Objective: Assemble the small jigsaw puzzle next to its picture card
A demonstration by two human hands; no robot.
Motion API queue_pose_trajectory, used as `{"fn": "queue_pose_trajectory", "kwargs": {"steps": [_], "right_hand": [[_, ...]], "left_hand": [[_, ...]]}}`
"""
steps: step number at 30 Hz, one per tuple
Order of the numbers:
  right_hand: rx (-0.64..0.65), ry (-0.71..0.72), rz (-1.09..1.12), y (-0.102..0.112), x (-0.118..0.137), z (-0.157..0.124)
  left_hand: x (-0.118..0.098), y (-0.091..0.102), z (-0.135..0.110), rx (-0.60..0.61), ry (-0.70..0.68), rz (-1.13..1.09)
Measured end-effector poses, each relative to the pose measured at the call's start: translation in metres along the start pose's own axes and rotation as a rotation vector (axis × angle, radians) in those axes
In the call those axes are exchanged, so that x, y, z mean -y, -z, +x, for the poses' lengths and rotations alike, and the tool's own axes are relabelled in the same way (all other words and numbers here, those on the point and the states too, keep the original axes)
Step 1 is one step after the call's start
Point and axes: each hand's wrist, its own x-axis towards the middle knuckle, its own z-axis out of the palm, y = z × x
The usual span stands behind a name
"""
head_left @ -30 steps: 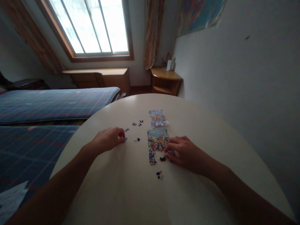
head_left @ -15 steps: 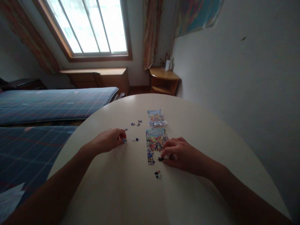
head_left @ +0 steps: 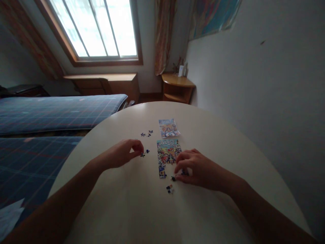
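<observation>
A small, colourful, partly assembled jigsaw lies near the middle of the round white table. My left hand is closed in a pinch on a small dark puzzle piece, just left of the jigsaw. My right hand rests on the jigsaw's lower right corner, fingers curled and pinching a dark piece at the table surface. Two joined loose pieces lie just below the jigsaw. Several more loose pieces lie further back.
A printed reference picture lies behind the jigsaw. A bed with a blue checked cover stands left of the table. A white wall is close on the right. A wooden corner shelf and a window are at the back.
My left hand has slid right with its piece, closer to the jigsaw. My right hand has drawn slightly toward me along the jigsaw's lower edge.
</observation>
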Motion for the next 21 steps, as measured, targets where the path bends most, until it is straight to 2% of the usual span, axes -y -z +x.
{"fn": "queue_pose_trajectory", "kwargs": {"steps": [4, 6, 10, 14, 18, 21], "right_hand": [[-0.186, -0.122, 0.058, -0.005, 0.009, 0.005], [-0.253, -0.156, 0.132, -0.010, 0.016, 0.006], [-0.275, -0.108, 0.181, -0.020, 0.024, 0.008], [-0.259, -0.072, 0.175, -0.023, 0.024, 0.009], [-0.282, -0.091, 0.157, -0.020, 0.019, 0.009], [-0.283, -0.110, 0.127, -0.019, 0.014, 0.009]], "left_hand": [[-0.022, -0.020, 0.004, -0.091, -0.062, -0.265], [-0.031, -0.035, 0.006, -0.089, -0.062, -0.378], [-0.043, -0.058, 0.006, -0.041, -0.080, -0.631], [-0.047, -0.067, 0.004, 0.048, -0.072, -0.847], [-0.047, -0.069, 0.006, 0.069, -0.052, -0.895], [-0.044, -0.064, 0.009, -0.026, -0.076, -0.742]]}}
